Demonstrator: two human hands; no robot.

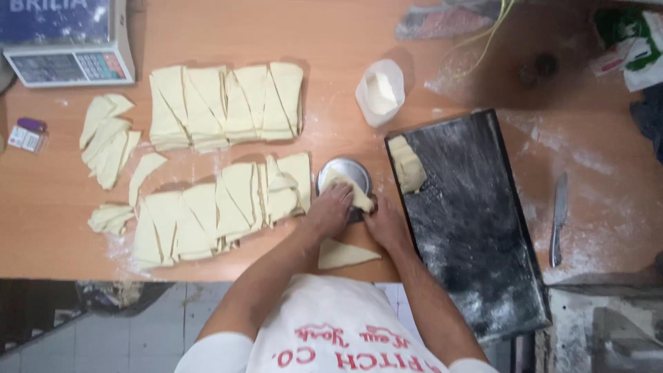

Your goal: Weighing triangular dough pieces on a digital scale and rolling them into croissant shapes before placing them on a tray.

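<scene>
My left hand [330, 209] and my right hand [384, 222] meet over a piece of pale dough [353, 192] and both grip it, just at the near rim of a small round metal bowl [343, 169]. A flat dough triangle [344, 254] lies on the wooden table [55, 228] under my wrists. To the left sit two rows of cut dough triangles, the far row [226, 105] and the near row [221, 207]. One shaped dough piece [407, 164] rests on the far left corner of a black baking tray [476, 228].
A white cup of flour [380, 92] stands beyond the bowl. Loose dough scraps [107, 138] lie at the left, near a digital scale [65, 41]. A knife [558, 217] lies right of the tray. Plastic bags [628, 45] sit at the far right corner.
</scene>
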